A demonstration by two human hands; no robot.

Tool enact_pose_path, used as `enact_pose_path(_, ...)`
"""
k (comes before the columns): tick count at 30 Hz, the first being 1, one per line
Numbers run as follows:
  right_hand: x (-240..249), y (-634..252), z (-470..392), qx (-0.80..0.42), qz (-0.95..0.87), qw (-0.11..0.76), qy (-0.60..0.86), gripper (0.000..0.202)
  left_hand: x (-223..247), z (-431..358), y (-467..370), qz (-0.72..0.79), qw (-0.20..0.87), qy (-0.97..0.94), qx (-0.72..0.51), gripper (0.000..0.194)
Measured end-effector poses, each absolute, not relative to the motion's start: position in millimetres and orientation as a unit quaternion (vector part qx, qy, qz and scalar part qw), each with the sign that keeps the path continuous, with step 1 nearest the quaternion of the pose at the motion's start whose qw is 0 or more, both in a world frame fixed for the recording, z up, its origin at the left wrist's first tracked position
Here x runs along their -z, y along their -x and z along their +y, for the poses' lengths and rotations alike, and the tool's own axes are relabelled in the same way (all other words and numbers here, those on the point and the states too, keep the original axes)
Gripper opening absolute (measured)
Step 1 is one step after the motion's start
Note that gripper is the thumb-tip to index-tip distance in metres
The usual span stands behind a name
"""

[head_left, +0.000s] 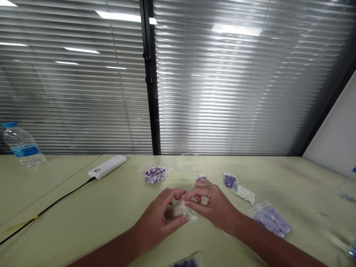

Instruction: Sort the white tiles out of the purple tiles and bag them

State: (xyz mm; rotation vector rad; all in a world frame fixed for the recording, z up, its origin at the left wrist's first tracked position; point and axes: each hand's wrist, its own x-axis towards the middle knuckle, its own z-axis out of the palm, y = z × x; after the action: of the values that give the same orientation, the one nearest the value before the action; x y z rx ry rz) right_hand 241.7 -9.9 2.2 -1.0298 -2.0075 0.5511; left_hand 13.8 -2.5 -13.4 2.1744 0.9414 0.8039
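Observation:
Between my hands, low over the table, is a small clear bag of white pieces (180, 210). My left hand (162, 213) curves around its left side, thumb and fingers apart; whether it grips the bag is unclear. The thumb and index finger of my right hand (213, 203) pinch the top of the bag. A few loose white pieces (194, 217) lie just right of it on the table. Behind the hands stand a clear bowl of purple and white pieces (155, 175) and a clear round container (190, 165).
Bags of purple pieces (230, 180), white pieces (244, 194) and lilac pieces (272, 220) lie to the right. Another purple bag (185, 263) is at the front edge of view. A white power bank (108, 167) with a black cable and a water bottle (25, 146) are left.

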Motion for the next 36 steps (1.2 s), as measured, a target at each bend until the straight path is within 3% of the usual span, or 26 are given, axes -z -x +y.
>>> enact_pose_path(7,1.5,-244.2,-5.9,-0.260,-0.766,0.421,0.411,0.011,16.4,-2.6,-13.1,0.364,0.332,-0.813,-0.310,0.050)
enact_pose_path(15,15.2,-249.6,4.0,-0.377,-0.672,0.447,0.454,0.031,19.0,-1.3,-13.6,0.378,0.341,-0.806,-0.302,0.051)
enact_pose_path(19,13.9,-254.8,6.3,-0.382,-0.680,0.420,0.464,0.040,20.6,-1.4,-13.3,0.382,0.344,-0.800,-0.310,0.049)
enact_pose_path(25,0.8,-288.6,9.1,-0.402,-0.764,0.256,0.435,0.006,19.4,-1.4,-12.9,0.388,0.355,-0.798,-0.294,0.049)
enact_pose_path(27,2.1,-297.2,11.9,-0.399,-0.782,0.218,0.426,0.015,19.8,-1.0,-13.3,0.388,0.354,-0.799,-0.293,0.049)
enact_pose_path(36,28.8,-281.3,17.1,-0.358,-0.786,0.248,0.438,0.022,24.6,-0.4,-11.6,0.391,0.342,-0.800,-0.300,0.049)
